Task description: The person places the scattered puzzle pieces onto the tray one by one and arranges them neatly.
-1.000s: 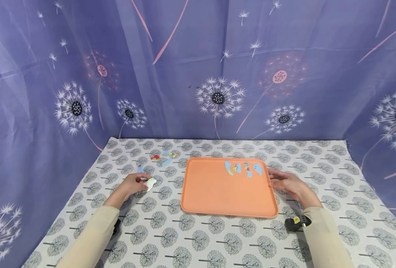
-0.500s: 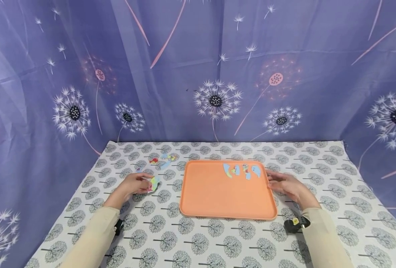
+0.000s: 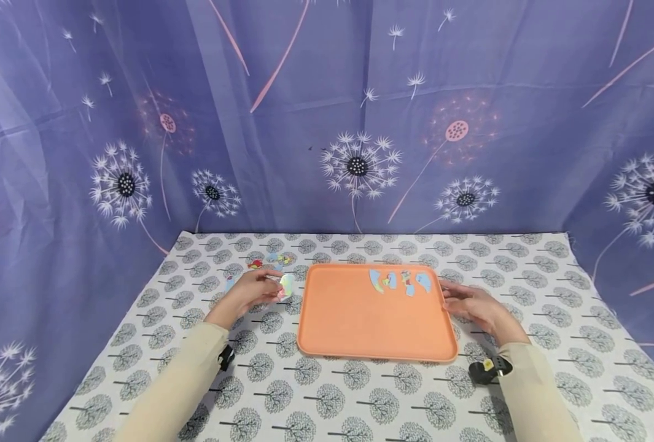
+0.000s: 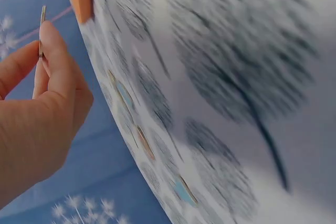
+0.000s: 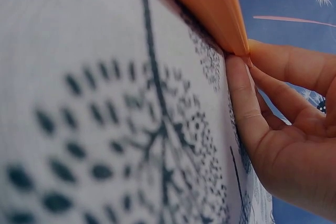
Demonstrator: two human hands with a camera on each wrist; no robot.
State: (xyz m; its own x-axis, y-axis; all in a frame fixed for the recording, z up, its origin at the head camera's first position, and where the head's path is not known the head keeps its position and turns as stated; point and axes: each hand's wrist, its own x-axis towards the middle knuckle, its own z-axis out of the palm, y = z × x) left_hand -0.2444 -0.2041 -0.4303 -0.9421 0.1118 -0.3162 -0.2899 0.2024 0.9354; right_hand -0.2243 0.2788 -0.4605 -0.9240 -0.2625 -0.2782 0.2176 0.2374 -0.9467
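Observation:
Between thumb and fingers, my left hand (image 3: 249, 292) pinches a flat puzzle piece (image 3: 287, 285), mostly pale green with some pink. It is held above the cloth, just left of the orange tray (image 3: 349, 319). Seen edge-on in the left wrist view, the piece (image 4: 43, 17) is thin and stands upright from the fingertips. My right hand (image 3: 478, 307) rests at the tray's right edge, index finger and thumb spread along the rim. Several light blue and multicoloured pieces (image 3: 423, 282) lie in a row at the tray's back right.
Loose pieces lie on the tree-print cloth beyond my left hand: a red one (image 3: 256, 264), a yellow-and-blue one (image 3: 284, 259) and a light blue one (image 3: 229, 282). A purple dandelion curtain (image 3: 282, 172) hangs behind the table's back edge.
My left hand has lifted the puzzle piece and carried it right and slightly away from me, towards the tray. The right hand and the tray stay in place.

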